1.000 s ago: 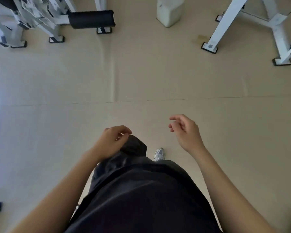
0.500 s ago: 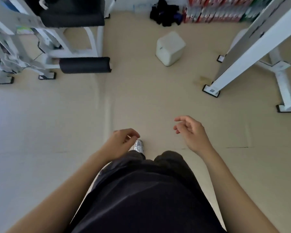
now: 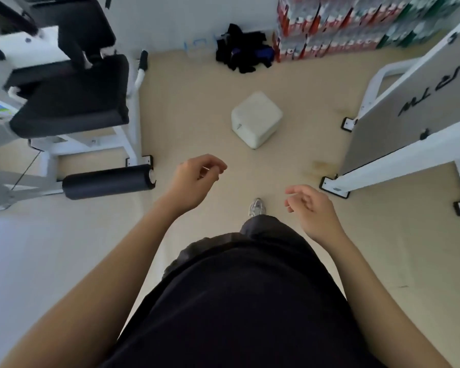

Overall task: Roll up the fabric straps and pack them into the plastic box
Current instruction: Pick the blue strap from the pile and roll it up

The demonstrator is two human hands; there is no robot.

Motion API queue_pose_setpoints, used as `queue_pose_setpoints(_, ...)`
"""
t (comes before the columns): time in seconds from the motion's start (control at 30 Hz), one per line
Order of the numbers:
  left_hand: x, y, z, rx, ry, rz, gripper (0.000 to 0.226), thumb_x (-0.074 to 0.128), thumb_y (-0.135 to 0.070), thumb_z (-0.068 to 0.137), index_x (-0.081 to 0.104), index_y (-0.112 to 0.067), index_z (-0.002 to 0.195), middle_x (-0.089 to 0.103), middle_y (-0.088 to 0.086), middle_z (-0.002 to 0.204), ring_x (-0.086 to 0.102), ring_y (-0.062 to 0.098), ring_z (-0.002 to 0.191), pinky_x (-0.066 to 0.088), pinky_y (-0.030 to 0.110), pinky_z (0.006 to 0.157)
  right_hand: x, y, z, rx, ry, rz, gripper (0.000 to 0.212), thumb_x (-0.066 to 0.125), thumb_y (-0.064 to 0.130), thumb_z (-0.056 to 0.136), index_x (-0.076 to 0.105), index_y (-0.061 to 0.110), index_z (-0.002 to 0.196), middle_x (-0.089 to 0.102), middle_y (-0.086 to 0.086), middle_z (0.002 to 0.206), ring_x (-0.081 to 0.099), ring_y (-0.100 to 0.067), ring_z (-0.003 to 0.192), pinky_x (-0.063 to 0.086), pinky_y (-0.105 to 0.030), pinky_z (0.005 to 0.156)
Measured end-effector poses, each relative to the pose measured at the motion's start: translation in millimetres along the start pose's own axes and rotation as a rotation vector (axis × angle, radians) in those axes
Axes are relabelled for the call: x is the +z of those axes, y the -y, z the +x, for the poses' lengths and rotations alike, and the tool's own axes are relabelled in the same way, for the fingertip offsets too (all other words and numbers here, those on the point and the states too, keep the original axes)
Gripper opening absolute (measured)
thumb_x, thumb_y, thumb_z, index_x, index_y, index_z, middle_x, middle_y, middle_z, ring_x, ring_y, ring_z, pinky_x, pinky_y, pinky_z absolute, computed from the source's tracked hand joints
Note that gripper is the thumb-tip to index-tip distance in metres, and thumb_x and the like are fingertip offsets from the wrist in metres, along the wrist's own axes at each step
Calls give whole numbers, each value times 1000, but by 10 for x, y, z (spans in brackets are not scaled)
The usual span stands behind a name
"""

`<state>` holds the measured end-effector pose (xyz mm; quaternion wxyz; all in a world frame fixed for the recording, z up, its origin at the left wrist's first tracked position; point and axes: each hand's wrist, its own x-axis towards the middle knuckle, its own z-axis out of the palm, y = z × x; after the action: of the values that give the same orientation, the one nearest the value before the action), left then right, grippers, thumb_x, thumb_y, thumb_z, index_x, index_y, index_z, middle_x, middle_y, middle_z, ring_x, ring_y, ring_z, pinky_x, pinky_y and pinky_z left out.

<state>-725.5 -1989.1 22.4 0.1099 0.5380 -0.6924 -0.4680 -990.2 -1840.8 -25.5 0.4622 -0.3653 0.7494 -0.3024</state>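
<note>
A heap of black and blue fabric straps [image 3: 243, 50] lies on the floor against the far wall. Just left of it stands a clear plastic box [image 3: 197, 49], blurred and hard to make out. Both of my hands hang in front of my body, far from the heap. My left hand [image 3: 194, 180] has its fingers loosely curled in with nothing in them. My right hand [image 3: 312, 208] is empty with its fingers apart. Below them I see my dark clothes and one pale shoe [image 3: 256, 207] on the beige floor.
A white cube-shaped container [image 3: 255, 119] sits on the floor between me and the straps. A white exercise machine with black pads [image 3: 72, 102] and a foam roller [image 3: 106, 181] stands left. Another white frame with a grey panel [image 3: 409, 112] stands right. Stacked bottle packs [image 3: 343, 25] line the wall.
The view has tilted up and moved forward: the wall, straps and bottle packs came into sight and the white cube is nearer. My left hand rose higher; both stay empty.
</note>
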Motion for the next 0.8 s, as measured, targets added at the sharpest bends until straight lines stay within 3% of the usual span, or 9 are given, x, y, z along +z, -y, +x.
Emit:
queue_pose_setpoints(0.17,-432,-108,949,-119,-11,15,20,59,-21,108,77,-25,115,78,-11,104,75,14,95,60,36,91,-265,1062,1634,-124,121,-111,19,60,25,105,73,33,116,78,5,96,74,-15,92,59,-35,85)
queue_pose_setpoints(0.33,-828,51,1923,-218,19,18,16,63,-26,107,75,-32,115,76,-18,109,72,1,94,57,27,89,-231,2231,3130,-246,161,-57,19,58,30,100,71,33,114,78,2,94,76,-15,88,56,-23,78)
queue_pose_setpoints(0.47,-1269,123,3093,-231,21,23,15,62,-27,108,75,-32,115,75,-19,111,70,-1,95,55,25,87,-105,2962,4327,-298,165,-66,21,56,19,107,72,21,120,77,-1,97,74,-18,91,60,-35,90)
queue_pose_setpoints(0.57,-1669,3,4064,-202,32,74,18,61,-25,108,75,-27,118,76,-13,112,69,1,96,52,23,85,-114,3372,5057,-261,146,-75,22,55,18,109,72,20,123,77,0,98,74,-15,92,61,-38,92)
queue_pose_setpoints(0.7,-2116,-436,5277,-142,63,103,20,59,-21,108,76,-24,118,75,-11,113,69,2,94,45,7,79,-332,3570,5713,-161,141,-80,20,57,25,108,71,36,118,78,7,100,74,-10,95,61,-39,95)
queue_pose_setpoints(0.8,-2362,-867,6091,-101,63,89,20,58,-21,107,75,-25,117,75,-12,111,72,10,97,51,25,87,-609,3528,6108,-60,117,-73,21,61,25,105,72,42,113,78,7,100,74,-15,97,60,-44,97)
